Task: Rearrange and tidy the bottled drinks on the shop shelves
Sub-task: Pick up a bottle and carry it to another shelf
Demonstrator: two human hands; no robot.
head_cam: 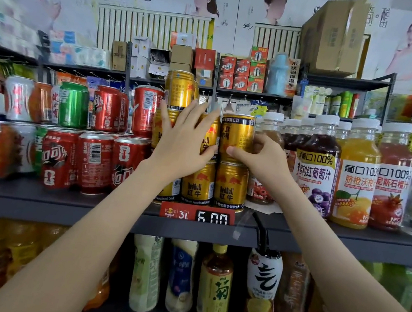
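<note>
right hand (258, 159) grips gold can (237, 133), left hand (183, 140) flat on gold stack (197, 185) beside red cans (94, 161).

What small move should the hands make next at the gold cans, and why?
Probably the right hand should turn the gold can it grips until its logo faces front, as on the bottom cans below. It now shows small print. The left hand, spread flat on the neighbouring cans, can steady them.
</note>
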